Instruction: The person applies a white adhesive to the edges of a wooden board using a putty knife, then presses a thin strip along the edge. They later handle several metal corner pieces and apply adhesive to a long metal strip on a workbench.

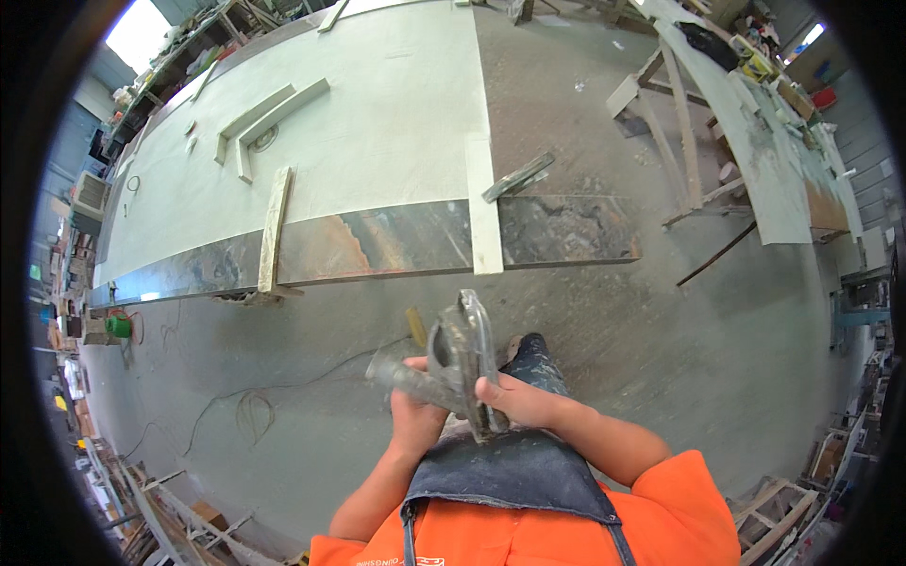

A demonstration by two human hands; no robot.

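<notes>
In front of the apron, above the person's knee, a dusty metal caulking gun (pixel 453 363) is being held with both hands, its tube end pointing to the person's left and its curved handle and trigger frame rising toward the long workbench. The left hand (pixel 415 415) is wrapping round the grey barrel from below, fingers closed firmly on it, while the right hand (pixel 514 401) is closing on the lower part of the handle frame, thumb lying along the metal. Both grips are narrow and full, each holding the gun; whether a finger is resting on the trigger I cannot tell. Judging from this, the tool is being readied or adjusted rather than applied, since its tip is hanging over the bare concrete floor (pixel 661 368) and touching nothing. To do this well, the left hand should be keeping the barrel steady and level while the right works the frame, so that nothing drips onto the dark apron (pixel 510 476) or the orange shirt (pixel 679 519). Just beyond the gun, a dark marbled stone slab (pixel 377 243) is lying along the near edge of the pale green bench top (pixel 377 123), with a white strip (pixel 483 212) and a wooden batten (pixel 274 231) crossing it and a small grey bar (pixel 517 176) resting nearby. Loose cables (pixel 245 406) are trailing over the floor to the left, well apart from the hands.
</notes>
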